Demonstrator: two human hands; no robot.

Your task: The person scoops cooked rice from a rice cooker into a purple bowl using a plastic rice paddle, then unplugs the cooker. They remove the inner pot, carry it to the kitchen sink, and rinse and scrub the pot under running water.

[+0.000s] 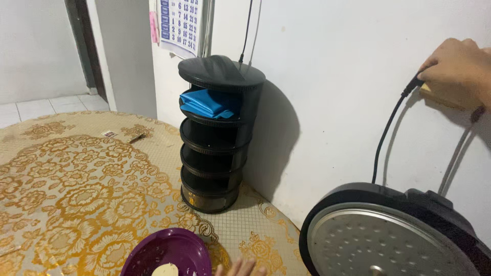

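The right hand (458, 69) is clamping the black plug (417, 82) against the wall (332, 76), its thin glossy cord (381, 138) running downward to the open cooker lid (388, 230); left hand (240, 268), fingers apart, is resting on the desk (66, 189) beside the lid

Glossy purple plastic bowl (169, 253), matt black cord (384, 138)

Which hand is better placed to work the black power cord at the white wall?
Probably the right hand: it is already raised at the white wall, fingers closed around the plug end of the black power cord. The left hand sits low at the frame's bottom edge, beside the purple round plate.
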